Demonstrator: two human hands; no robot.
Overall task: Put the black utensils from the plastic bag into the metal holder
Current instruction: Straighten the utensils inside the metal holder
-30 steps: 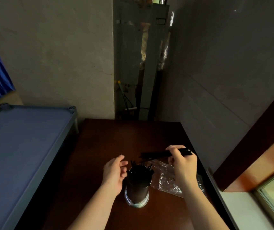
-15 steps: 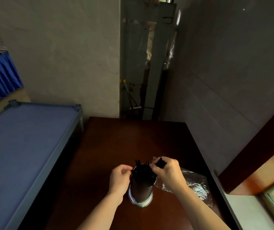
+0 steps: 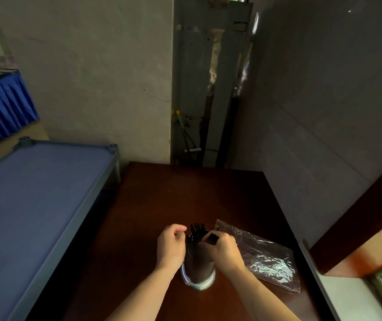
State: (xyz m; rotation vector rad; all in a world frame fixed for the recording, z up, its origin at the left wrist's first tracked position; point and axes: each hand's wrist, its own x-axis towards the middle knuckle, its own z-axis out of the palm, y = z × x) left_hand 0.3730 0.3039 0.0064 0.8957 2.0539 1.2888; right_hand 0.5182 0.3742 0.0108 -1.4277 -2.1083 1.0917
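Observation:
The metal holder (image 3: pixel 198 268) stands upright on the dark brown table (image 3: pixel 162 200), near its front. Black utensils (image 3: pixel 197 228) stick up out of its top, fork tines showing. My left hand (image 3: pixel 171 245) curls against the holder's left side at the rim. My right hand (image 3: pixel 223 250) is over the rim on the right, fingers closed on the ends of a bundle of black utensils (image 3: pixel 212 237) that point down into the holder. The clear plastic bag (image 3: pixel 266 258) lies flat on the table just right of the holder.
A blue cot (image 3: pixel 35 205) runs along the table's left side. Grey walls close in behind and to the right, with pipes in the corner gap (image 3: pixel 199 126). A window sill (image 3: pixel 347 295) sits at the lower right.
My right hand brought the bundle of black utensils from above the bag over to the holder and tipped it down into it. My left hand closed in on the holder's side.

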